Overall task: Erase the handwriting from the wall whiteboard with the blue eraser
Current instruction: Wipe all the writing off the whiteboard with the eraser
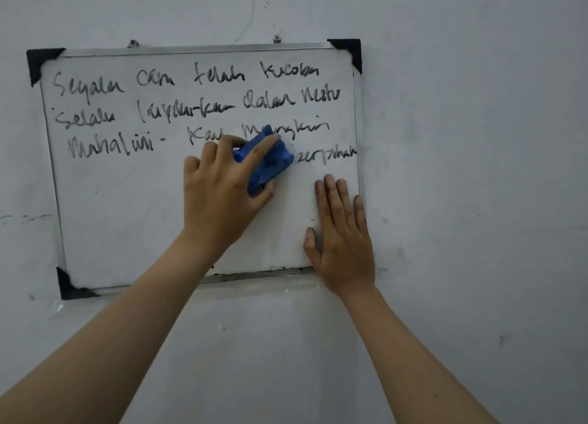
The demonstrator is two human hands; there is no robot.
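A small whiteboard [127,201] with a metal frame and black corner caps hangs on the wall. Black handwriting [178,105] fills its upper half in three full lines, and a short piece of a fourth line shows at the right. My left hand [222,191] grips the blue eraser [267,162] and presses it against the board, over the right end of the third line. My right hand [343,232] lies flat with fingers together on the board's lower right corner. The lower half of the board bears no writing.
The grey-white wall [477,169] surrounds the board, with scuffs and small marks. Two hooks [276,38] hold the board's top edge. A strip of clear tape [254,288] runs under the bottom frame.
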